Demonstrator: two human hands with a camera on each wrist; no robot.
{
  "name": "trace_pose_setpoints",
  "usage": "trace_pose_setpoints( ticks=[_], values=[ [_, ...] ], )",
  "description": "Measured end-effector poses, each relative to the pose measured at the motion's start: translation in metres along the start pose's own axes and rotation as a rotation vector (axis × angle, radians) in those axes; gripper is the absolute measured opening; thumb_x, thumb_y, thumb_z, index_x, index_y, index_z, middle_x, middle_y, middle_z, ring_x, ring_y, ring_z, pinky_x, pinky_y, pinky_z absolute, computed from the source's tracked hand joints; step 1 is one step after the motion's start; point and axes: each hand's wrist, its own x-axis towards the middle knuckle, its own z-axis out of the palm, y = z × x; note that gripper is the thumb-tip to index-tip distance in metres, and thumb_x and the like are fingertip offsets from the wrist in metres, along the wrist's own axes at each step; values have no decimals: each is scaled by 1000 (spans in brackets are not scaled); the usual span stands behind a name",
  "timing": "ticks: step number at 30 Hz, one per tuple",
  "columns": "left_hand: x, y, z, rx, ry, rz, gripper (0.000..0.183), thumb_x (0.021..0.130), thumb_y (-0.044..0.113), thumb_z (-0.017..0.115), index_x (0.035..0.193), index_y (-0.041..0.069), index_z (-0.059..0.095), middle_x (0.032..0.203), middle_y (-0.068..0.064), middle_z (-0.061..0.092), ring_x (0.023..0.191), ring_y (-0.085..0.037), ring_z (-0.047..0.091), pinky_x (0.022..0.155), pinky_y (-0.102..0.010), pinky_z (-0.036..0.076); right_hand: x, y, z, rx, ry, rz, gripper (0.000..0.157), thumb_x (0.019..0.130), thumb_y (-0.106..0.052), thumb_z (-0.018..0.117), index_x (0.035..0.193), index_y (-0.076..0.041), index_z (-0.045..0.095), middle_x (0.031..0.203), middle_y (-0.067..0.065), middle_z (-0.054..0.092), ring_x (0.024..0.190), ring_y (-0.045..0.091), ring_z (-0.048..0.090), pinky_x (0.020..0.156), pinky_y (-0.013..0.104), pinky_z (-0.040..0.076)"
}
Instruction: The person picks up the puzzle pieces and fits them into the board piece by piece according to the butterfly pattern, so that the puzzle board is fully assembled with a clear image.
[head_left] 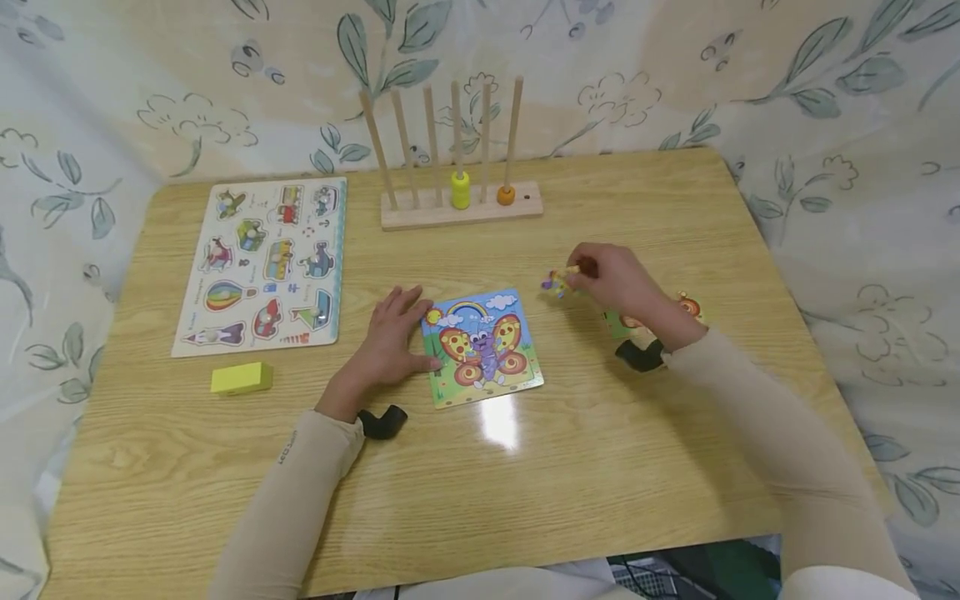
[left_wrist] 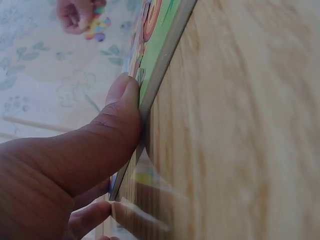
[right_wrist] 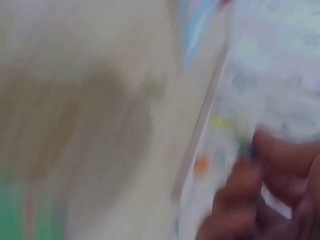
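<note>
A square butterfly puzzle board (head_left: 486,350), with a rainbow and sun along its top, lies flat on the table. My left hand (head_left: 393,337) rests at its left side with fingers spread. In the left wrist view the left thumb (left_wrist: 112,122) lies against the edge of the board (left_wrist: 165,55). Right of the board, above the tabletop, my right hand (head_left: 618,279) pinches a small multicoloured puzzle piece (head_left: 557,282) between thumb and fingertips. The right wrist view is blurred, and the right hand (right_wrist: 260,195) largely hides the piece there.
Partly covered by the right forearm are a green printed piece (head_left: 617,325) and an orange-patterned piece (head_left: 688,305). A wooden peg stand (head_left: 461,217) with yellow and orange beads stands at the back. To the left lie a vehicle puzzle board (head_left: 258,267) and a yellow block (head_left: 242,378).
</note>
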Motion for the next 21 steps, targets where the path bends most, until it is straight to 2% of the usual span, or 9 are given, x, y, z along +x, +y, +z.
trace_pose_setpoints(
  ticks=[3,5,7,12,15,21],
  values=[
    [0,0,0,-4,4,5,90,73,34,83,147,8,38,160,-11,18,150,-33,-1,121,-54,-1,3,-17,23,166,-167,-81,16,90,-21,67,98,-7,65,76,5,61,65,17,50,59,30,43],
    [1,0,1,-3,4,6,90,73,35,83,147,8,38,160,-11,18,150,-33,-1,121,-54,-1,4,-24,37,239,-247,-76,18,88,-23,70,96,-8,65,72,2,62,61,14,51,57,27,42],
    [0,-1,2,-6,2,9,90,73,35,83,147,8,38,160,-11,18,150,-33,-1,121,-54,-1,4,-29,49,271,-285,-36,21,86,-24,72,96,-8,64,69,1,63,60,13,54,56,26,43],
    [-1,-3,3,-7,17,20,90,73,35,83,146,8,39,160,-11,19,149,-34,0,121,-54,-1,4,-41,63,213,-259,31,29,83,-26,75,101,-8,60,66,1,65,58,14,57,58,27,43],
    [-2,-3,2,-10,25,24,91,72,34,84,146,6,39,159,-13,19,149,-35,1,120,-55,-1,6,-43,65,152,-241,30,34,83,-28,75,105,-8,58,64,0,64,57,13,55,59,26,42],
    [-2,-1,1,-9,24,27,92,72,33,84,146,5,37,159,-14,18,149,-36,0,119,-57,-1,12,-44,63,108,-223,70,38,83,-27,75,111,-9,56,70,2,65,60,14,56,58,26,43]
  ],
)
